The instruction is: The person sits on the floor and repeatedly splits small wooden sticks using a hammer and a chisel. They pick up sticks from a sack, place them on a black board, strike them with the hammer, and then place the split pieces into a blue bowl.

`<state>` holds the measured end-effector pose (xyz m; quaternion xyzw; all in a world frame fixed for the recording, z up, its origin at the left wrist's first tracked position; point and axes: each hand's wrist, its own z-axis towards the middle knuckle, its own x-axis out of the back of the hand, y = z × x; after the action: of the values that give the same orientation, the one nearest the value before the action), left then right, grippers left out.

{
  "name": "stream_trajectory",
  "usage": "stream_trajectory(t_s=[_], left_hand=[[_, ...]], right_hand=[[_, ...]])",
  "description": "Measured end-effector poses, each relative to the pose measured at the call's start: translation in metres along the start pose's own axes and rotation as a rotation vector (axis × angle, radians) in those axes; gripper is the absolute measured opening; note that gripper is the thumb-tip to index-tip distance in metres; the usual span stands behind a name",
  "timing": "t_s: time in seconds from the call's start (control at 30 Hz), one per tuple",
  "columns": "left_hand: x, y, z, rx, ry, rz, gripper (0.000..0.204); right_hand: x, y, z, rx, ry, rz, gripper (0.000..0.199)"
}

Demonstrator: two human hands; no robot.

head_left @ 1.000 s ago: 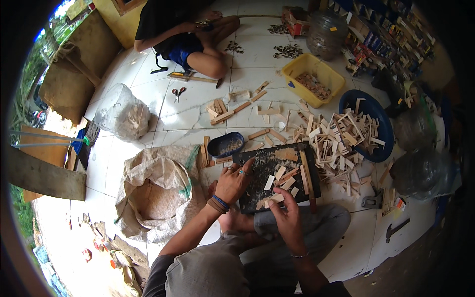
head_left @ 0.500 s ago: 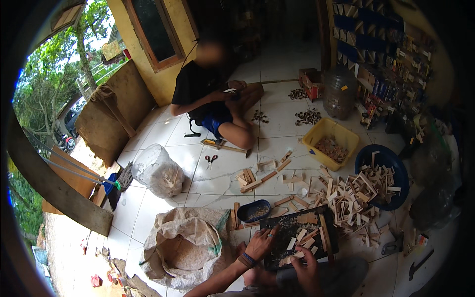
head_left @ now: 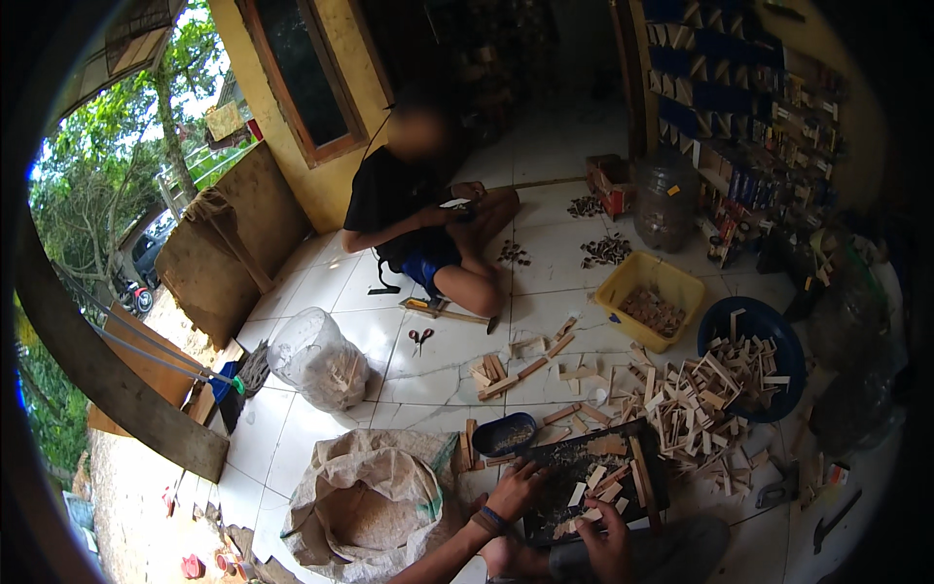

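Note:
A dark flat tray point(head_left: 559, 482) lies on the white tiled floor in front of me, with several small wooden pieces on it. My left hand point(head_left: 518, 487) rests on the tray's left part, fingers spread over the dark surface. My right hand point(head_left: 608, 533) is at the tray's near edge, curled over some wood pieces; whether it grips one I cannot tell. A small blue oval dish point(head_left: 504, 434) sits just beyond the tray's left corner. A big heap of wooden sticks point(head_left: 696, 399) lies right of the tray.
An open sack of sawdust point(head_left: 365, 496) stands to my left. A blue basin point(head_left: 769, 341), a yellow tub point(head_left: 650, 304), scissors point(head_left: 420, 337) and a clear bag point(head_left: 316, 360) lie around. Another person point(head_left: 418, 219) sits cross-legged ahead. Shelves point(head_left: 759, 107) line the right wall.
The view has tilted up, so my hands and the tray now sit near the lower edge and the seated person and doorway show fully. My hands stay on the tray.

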<state>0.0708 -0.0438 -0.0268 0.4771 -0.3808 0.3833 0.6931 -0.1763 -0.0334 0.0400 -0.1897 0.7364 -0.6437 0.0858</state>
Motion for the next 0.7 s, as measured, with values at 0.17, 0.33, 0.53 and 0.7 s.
stream_trajectory(t_s=[0.17, 0.33, 0.53, 0.7], left_hand=[[0.002, 0.000, 0.017, -0.071, -0.012, 0.137, 0.052], [0.007, -0.001, 0.027, -0.135, -0.144, 0.387, 0.052], [-0.001, -0.013, 0.031, -0.186, -0.106, 0.333, 0.049], [-0.005, -0.018, 0.036, -0.091, 0.008, 0.144, 0.050]], right_hand=[[0.000, -0.002, 0.001, -0.018, 0.010, 0.009, 0.037], [0.000, -0.009, 0.001, -0.079, 0.049, 0.062, 0.041], [-0.004, -0.003, -0.001, -0.026, 0.039, 0.103, 0.041], [-0.003, -0.003, -0.002, 0.014, 0.013, 0.095, 0.038]])
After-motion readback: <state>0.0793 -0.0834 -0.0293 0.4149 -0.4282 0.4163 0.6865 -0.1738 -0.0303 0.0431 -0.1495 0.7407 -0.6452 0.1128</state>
